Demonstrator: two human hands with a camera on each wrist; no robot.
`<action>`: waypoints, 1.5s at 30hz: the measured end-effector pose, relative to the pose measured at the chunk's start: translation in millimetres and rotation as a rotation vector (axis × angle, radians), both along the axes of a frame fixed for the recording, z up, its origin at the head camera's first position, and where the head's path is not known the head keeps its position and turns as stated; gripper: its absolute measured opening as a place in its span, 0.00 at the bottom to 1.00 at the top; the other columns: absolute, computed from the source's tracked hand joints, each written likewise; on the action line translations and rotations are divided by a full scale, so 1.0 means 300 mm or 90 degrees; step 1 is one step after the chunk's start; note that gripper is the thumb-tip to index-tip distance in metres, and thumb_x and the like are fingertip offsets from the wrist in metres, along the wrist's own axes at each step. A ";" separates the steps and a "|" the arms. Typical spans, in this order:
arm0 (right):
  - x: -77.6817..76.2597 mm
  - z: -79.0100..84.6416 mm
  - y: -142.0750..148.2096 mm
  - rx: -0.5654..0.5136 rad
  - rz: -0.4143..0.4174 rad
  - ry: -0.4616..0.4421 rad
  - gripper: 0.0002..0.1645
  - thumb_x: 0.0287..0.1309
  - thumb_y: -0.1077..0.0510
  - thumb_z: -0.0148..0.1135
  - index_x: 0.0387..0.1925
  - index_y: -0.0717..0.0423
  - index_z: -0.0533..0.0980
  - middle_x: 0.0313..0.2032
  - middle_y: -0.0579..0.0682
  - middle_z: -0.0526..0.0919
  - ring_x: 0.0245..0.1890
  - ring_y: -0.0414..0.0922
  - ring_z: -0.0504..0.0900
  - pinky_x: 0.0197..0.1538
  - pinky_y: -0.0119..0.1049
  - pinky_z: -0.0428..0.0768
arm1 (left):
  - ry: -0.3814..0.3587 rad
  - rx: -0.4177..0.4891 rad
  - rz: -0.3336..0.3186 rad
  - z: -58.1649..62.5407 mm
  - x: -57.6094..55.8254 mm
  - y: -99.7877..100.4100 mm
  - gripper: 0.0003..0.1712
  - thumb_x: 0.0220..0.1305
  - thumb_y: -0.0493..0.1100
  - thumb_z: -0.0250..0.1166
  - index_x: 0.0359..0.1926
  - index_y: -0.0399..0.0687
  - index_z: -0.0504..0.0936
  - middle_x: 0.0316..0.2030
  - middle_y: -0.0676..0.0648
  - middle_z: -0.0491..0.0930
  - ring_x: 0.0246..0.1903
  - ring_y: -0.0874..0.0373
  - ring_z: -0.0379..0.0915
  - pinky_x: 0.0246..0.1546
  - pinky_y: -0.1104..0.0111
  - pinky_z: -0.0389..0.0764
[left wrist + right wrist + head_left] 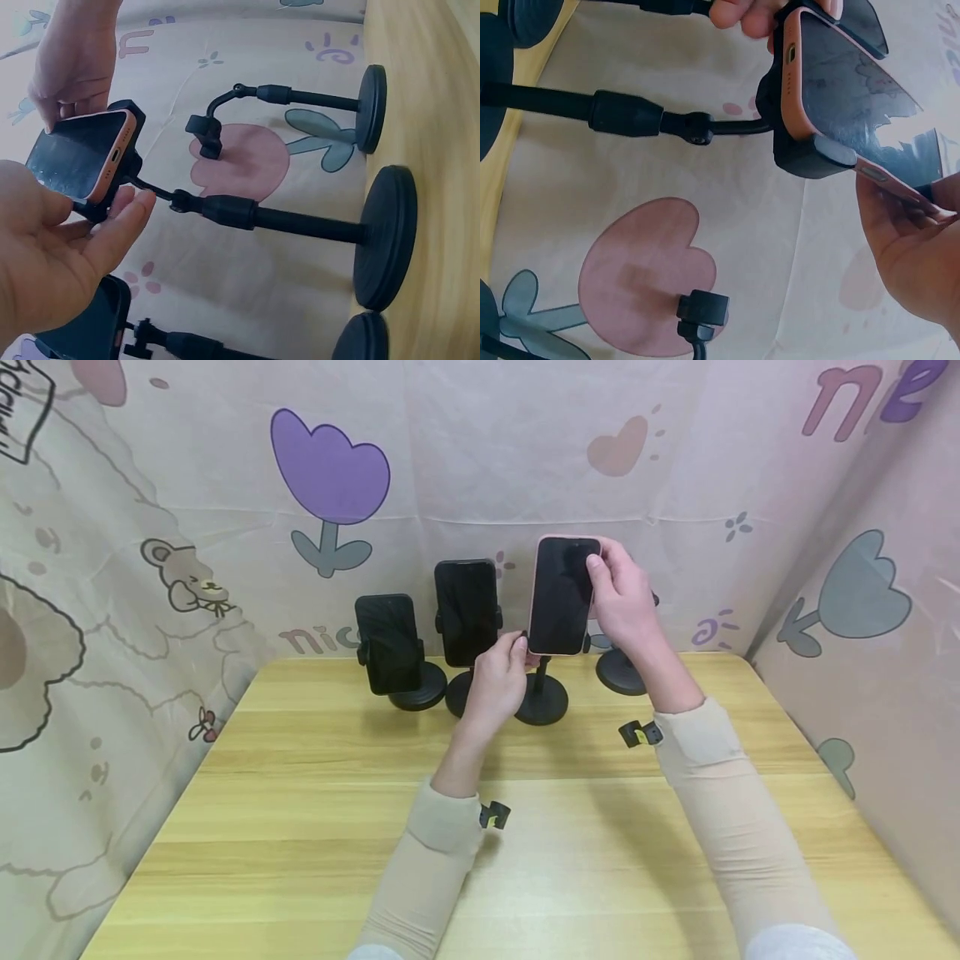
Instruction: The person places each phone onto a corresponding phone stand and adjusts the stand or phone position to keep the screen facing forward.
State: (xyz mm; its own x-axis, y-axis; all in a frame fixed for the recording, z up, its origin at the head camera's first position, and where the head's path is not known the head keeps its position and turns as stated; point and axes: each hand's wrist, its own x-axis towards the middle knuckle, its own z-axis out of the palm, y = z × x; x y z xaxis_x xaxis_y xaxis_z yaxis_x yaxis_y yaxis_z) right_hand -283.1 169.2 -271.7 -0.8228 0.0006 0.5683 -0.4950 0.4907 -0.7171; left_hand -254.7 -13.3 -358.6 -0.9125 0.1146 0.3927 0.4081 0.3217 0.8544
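Note:
A smartphone in a pink case [562, 597] stands upright with its dark screen facing me. Its lower part lies in the black clamp [810, 161] of a phone stand [304, 225]. My right hand [624, 597] grips the phone by its upper right edge, thumb over the screen and fingers behind. At the lower left corner of the phone, my left hand [497, 683] pinches the end of the clamp between thumb and fingers. In the right wrist view, the left fingertips [754, 16] show at the clamp's far end.
Two more stands to the left hold a black phone [388, 643] and another black phone [467, 610]. On the right is a stand with a bare clamp [206, 135] and a round base [622, 672]. Behind the wooden table [300, 827] hangs a printed cloth [480, 460].

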 end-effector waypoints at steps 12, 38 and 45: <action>-0.008 -0.006 0.013 0.048 -0.007 0.009 0.23 0.81 0.54 0.47 0.67 0.61 0.72 0.51 0.62 0.83 0.47 0.55 0.79 0.54 0.46 0.76 | -0.100 0.208 -0.087 0.003 -0.004 0.011 0.19 0.83 0.38 0.50 0.60 0.26 0.77 0.47 0.30 0.85 0.51 0.41 0.85 0.56 0.63 0.84; -0.011 -0.037 0.025 0.043 0.002 0.026 0.24 0.81 0.54 0.50 0.68 0.62 0.72 0.50 0.62 0.83 0.44 0.54 0.80 0.51 0.33 0.79 | -0.140 0.268 -0.081 0.010 -0.001 0.015 0.18 0.81 0.35 0.52 0.63 0.27 0.76 0.50 0.31 0.84 0.51 0.42 0.85 0.56 0.63 0.84; -0.008 -0.048 0.028 0.024 0.012 0.049 0.22 0.80 0.56 0.51 0.67 0.64 0.74 0.48 0.63 0.83 0.38 0.49 0.80 0.42 0.24 0.78 | -0.134 0.271 -0.078 0.008 -0.002 0.015 0.19 0.81 0.35 0.52 0.63 0.26 0.76 0.51 0.30 0.83 0.51 0.41 0.85 0.56 0.63 0.83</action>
State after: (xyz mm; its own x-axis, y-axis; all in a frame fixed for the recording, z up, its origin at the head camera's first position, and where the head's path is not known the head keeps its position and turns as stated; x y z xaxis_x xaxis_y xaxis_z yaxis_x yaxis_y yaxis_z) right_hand -285.5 177.6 -286.1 -0.7761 -0.0371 0.6295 -0.5575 0.5067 -0.6576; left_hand -255.3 -8.6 -356.2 -0.9670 0.0950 0.2366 0.2257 -0.1127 0.9677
